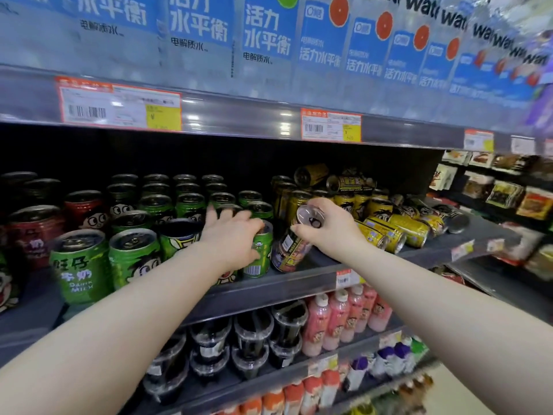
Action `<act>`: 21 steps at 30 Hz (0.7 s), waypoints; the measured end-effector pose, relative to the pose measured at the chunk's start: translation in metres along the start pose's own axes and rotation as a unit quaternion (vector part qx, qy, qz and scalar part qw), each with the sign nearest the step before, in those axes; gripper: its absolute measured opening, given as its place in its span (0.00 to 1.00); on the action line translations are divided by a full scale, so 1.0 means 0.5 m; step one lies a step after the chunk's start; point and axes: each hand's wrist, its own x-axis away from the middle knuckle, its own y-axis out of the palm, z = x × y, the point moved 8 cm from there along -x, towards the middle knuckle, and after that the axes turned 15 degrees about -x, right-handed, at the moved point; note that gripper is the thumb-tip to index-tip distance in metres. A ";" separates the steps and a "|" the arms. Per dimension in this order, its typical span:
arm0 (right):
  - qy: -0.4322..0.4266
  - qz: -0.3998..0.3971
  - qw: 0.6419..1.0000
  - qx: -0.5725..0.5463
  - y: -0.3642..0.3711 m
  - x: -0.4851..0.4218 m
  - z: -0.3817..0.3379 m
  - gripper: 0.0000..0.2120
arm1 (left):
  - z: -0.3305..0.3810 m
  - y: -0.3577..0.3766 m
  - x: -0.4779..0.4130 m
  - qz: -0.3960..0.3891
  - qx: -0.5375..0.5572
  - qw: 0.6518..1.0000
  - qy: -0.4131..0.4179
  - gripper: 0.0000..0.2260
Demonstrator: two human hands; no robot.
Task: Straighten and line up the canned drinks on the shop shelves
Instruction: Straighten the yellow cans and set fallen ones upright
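My left hand [233, 238] is wrapped over the top of a green can [259, 259] standing at the front of the middle shelf. My right hand [332, 229] grips a dark can [291, 250] by its upper end; that can is tilted, its silver lid turned towards me. Rows of upright green cans [134, 259] fill the shelf to the left, with red cans [33, 232] at the far left. To the right, yellow cans [410, 229] lie toppled on their sides, and two more lie on top of standing yellow cans [347, 182] behind.
The grey shelf edge [299, 283] runs below the cans with price tags. Bottles with blue labels [269, 34] stand on the shelf above. Black cups [254, 339] and pink bottles [344, 319] sit on the shelf below. Packaged snacks [505, 196] hang at the right.
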 end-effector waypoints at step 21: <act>0.126 -0.090 0.987 -0.034 -0.534 0.357 0.489 0.38 | 0.922 -0.092 0.019 -0.088 0.600 0.792 0.066 0.28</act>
